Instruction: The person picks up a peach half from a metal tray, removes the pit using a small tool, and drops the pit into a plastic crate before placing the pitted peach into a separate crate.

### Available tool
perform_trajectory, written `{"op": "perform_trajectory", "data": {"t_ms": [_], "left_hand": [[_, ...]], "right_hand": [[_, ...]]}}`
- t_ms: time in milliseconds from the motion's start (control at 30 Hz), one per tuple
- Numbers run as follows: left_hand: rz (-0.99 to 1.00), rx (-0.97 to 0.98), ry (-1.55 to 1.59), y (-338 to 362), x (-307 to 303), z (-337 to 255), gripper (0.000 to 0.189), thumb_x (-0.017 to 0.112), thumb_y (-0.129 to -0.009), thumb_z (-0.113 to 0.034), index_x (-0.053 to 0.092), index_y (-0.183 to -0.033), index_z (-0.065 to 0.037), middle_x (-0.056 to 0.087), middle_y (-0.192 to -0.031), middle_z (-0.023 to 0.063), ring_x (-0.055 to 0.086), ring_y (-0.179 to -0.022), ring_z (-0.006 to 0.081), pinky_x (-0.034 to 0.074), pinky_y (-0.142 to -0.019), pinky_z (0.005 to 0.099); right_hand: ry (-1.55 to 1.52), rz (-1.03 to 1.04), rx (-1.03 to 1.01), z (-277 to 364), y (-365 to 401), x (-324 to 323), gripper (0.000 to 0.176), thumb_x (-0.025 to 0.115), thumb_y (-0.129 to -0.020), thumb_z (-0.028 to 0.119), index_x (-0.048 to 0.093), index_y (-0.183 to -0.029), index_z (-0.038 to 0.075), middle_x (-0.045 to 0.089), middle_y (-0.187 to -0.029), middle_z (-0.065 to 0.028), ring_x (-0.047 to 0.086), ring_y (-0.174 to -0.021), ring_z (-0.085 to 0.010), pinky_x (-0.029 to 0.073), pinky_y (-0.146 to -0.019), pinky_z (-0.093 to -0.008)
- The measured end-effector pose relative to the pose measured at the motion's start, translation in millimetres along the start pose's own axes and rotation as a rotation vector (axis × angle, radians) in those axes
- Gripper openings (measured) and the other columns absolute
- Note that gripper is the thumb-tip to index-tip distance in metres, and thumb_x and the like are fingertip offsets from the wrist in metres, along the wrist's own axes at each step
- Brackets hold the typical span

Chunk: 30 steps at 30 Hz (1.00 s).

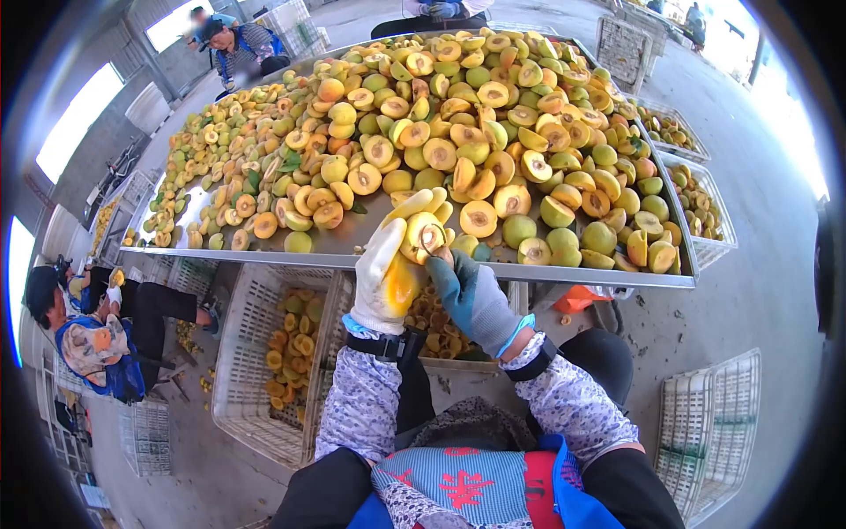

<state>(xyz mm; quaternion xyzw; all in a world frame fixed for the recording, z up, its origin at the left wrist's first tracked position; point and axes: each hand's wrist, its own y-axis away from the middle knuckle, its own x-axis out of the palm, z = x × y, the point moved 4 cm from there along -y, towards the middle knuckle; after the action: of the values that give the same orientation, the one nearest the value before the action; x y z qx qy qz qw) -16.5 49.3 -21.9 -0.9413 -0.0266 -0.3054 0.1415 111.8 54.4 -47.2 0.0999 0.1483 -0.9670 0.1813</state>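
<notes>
My left hand (pixel 388 269), in a white glove stained yellow, holds a yellow peach half (pixel 421 238) with its cut face and pit towards me. My right hand (pixel 471 291), in a grey and blue glove, is closed on a small tool with a thin curved metal loop (pixel 431 238). The loop lies against the cut face, around the pit; the tool's handle is hidden in my fingers. Both hands are over the near edge of a metal table (pixel 352 231), beside a large heap of halved peaches (pixel 441 132).
Below the table stand a white plastic crate (pixel 251 388) and a second crate, both with peach halves. More filled crates (pixel 696 203) stand right of the table; another crate (pixel 709 432) is at lower right. A seated person (pixel 97 335) works at left, and others are across the table.
</notes>
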Motion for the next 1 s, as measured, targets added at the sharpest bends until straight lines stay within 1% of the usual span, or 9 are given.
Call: {"op": "perform_trajectory", "data": {"t_ms": [133, 333, 433, 500, 600, 733, 833, 933, 1000], "left_hand": [[-0.025, 0.022, -0.233, 1.0, 0.6, -0.6, 0.055, 0.033, -0.109, -0.04, 0.048, -0.142, 0.002, 0.058, -0.138, 0.0192, 0.063, -0.119, 0.0296, 0.054, -0.097, 0.0417], [-0.133, 0.002, -0.183, 2.6, 0.0, 5.7, 0.06, 0.03, -0.109, -0.047, 0.053, -0.137, 0.001, 0.069, -0.118, 0.014, 0.067, -0.098, 0.0213, 0.055, -0.081, 0.0321], [-0.119, 0.076, -0.371, 3.2, 1.2, 2.5, 0.062, 0.032, -0.108, -0.052, 0.055, -0.133, 0.001, 0.07, -0.112, 0.0132, 0.067, -0.094, 0.0196, 0.053, -0.075, 0.0298], [-0.091, 0.111, -0.433, 4.2, -1.7, -1.6, 0.064, 0.034, -0.107, -0.055, 0.055, -0.131, 0.001, 0.07, -0.111, 0.0139, 0.067, -0.094, 0.0193, 0.054, -0.077, 0.0294], [-0.143, 0.133, -0.344, 8.7, 0.2, 0.4, 0.068, 0.036, -0.105, -0.059, 0.058, -0.126, 0.002, 0.07, -0.109, 0.0157, 0.068, -0.093, 0.0198, 0.056, -0.078, 0.0301], [-0.337, -0.058, -0.038, 5.3, -12.5, 5.8, 0.07, 0.036, -0.104, -0.061, 0.063, -0.119, 0.002, 0.071, -0.108, 0.0177, 0.069, -0.091, 0.0214, 0.059, -0.079, 0.0323], [-0.263, -0.111, -0.041, 3.4, -8.4, -0.6, 0.074, 0.032, -0.104, -0.062, 0.067, -0.112, 0.002, 0.072, -0.107, 0.0187, 0.07, -0.089, 0.0217, 0.06, -0.075, 0.0317], [-0.244, -0.061, -0.107, 4.9, -8.0, -2.8, 0.063, 0.046, -0.103, -0.057, 0.061, -0.119, 0.002, 0.07, -0.111, 0.0189, 0.069, -0.091, 0.021, 0.059, -0.075, 0.0301], [-0.155, 0.047, -0.232, 7.8, -4.4, -4.6, 0.058, 0.058, -0.099, -0.05, 0.054, -0.125, 0.002, 0.068, -0.114, 0.0188, 0.068, -0.092, 0.0211, 0.059, -0.075, 0.0298]], "right_hand": [[0.018, 0.013, -0.078, 0.6, 0.3, 2.8, 0.037, 0.056, -0.103, 0.034, 0.064, -0.099, -0.002, 0.066, -0.081, -0.028, 0.065, -0.079, -0.0477, 0.05, -0.063, -0.0481], [-0.045, 0.004, -0.139, 8.3, 4.3, 2.0, 0.037, 0.057, -0.102, 0.035, 0.063, -0.098, -0.001, 0.066, -0.082, -0.0281, 0.064, -0.078, -0.0484, 0.049, -0.061, -0.0492], [0.152, 0.03, -0.137, 7.4, 7.5, -1.7, 0.027, 0.057, -0.103, 0.026, 0.064, -0.103, 0.0, 0.066, -0.078, -0.0231, 0.067, -0.072, -0.0414, 0.049, -0.061, -0.0445], [0.207, 0.043, -0.073, 9.5, 8.9, -4.3, 0.033, 0.058, -0.101, 0.033, 0.064, -0.101, 0.001, 0.066, -0.08, -0.0259, 0.065, -0.076, -0.046, 0.049, -0.063, -0.0492], [0.194, 0.068, -0.064, 9.7, 11.3, -4.1, 0.035, 0.058, -0.101, 0.036, 0.064, -0.1, 0.002, 0.066, -0.081, -0.0268, 0.063, -0.078, -0.0482, 0.049, -0.065, -0.0521], [0.263, 0.097, -0.059, 8.4, 12.7, -2.1, 0.033, 0.059, -0.1, 0.036, 0.065, -0.101, 0.003, 0.066, -0.081, -0.0259, 0.064, -0.078, -0.0479, 0.049, -0.066, -0.0529], [0.2, 0.041, -0.167, 1.5, 12.9, 1.6, 0.026, 0.061, -0.1, 0.027, 0.065, -0.106, 0.001, 0.067, -0.079, -0.0234, 0.066, -0.074, -0.0435, 0.049, -0.063, -0.0463], [0.138, 0.048, -0.171, 6.7, 12.1, 2.1, 0.026, 0.06, -0.1, 0.026, 0.065, -0.104, 0.001, 0.068, -0.081, -0.0233, 0.066, -0.075, -0.0432, 0.05, -0.063, -0.0458], [0.183, 0.068, -0.144, 10.2, 10.4, 2.7, 0.026, 0.06, -0.1, 0.026, 0.066, -0.103, 0.001, 0.068, -0.081, -0.0232, 0.066, -0.075, -0.0432, 0.05, -0.063, -0.0457]]}}
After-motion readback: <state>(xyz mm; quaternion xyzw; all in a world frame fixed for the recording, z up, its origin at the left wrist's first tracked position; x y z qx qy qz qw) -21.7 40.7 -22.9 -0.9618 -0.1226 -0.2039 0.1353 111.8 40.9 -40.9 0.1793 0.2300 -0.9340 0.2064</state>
